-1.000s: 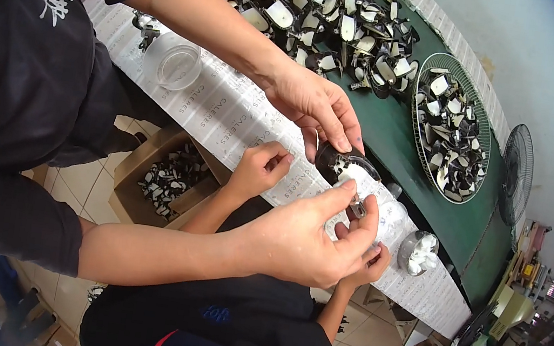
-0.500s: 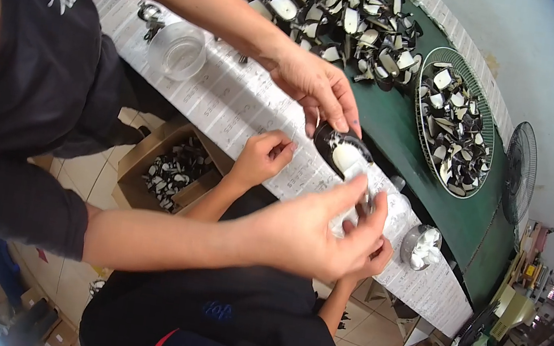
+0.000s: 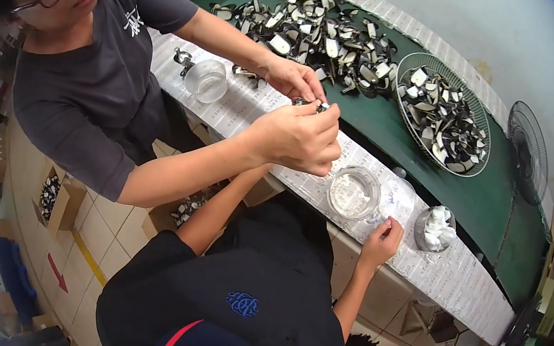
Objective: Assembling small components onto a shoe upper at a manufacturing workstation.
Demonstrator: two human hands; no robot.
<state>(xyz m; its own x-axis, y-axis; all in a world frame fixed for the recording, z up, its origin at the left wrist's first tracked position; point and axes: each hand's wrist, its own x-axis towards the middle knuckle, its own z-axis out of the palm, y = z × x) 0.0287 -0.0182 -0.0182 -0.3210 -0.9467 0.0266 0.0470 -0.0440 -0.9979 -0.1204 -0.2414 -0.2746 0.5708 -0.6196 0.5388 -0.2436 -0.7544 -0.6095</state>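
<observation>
My right hand (image 3: 383, 240) is at the near edge of the paper-covered strip (image 3: 466, 285), beside a clear round bowl (image 3: 333, 193). Its fingers are pinched around a small whitish thing that I cannot make out. My left forearm (image 3: 221, 208) reaches up from below, and the co-worker's arm hides the hand at its end. Over the strip, the co-worker's two hands (image 3: 301, 123) come together on a small black and white piece (image 3: 316, 106), mostly covered by the fingers. Right of my hand stands a cup (image 3: 419, 237) with white cotton-like wads (image 3: 439, 228) in it.
Many black and cream pieces (image 3: 331, 42) lie heaped on the green table (image 3: 364, 114). More fill an oval mesh basket (image 3: 398, 98). A fan (image 3: 529, 152) is at the right, a clear tub (image 3: 208, 83) at the left. Floor boxes (image 3: 67, 207) hold pieces.
The view has shifted. The co-worker's nearer hand has moved up and left to meet the other hand, uncovering the bowl and my right hand. My left hand, curled before, is now hidden.
</observation>
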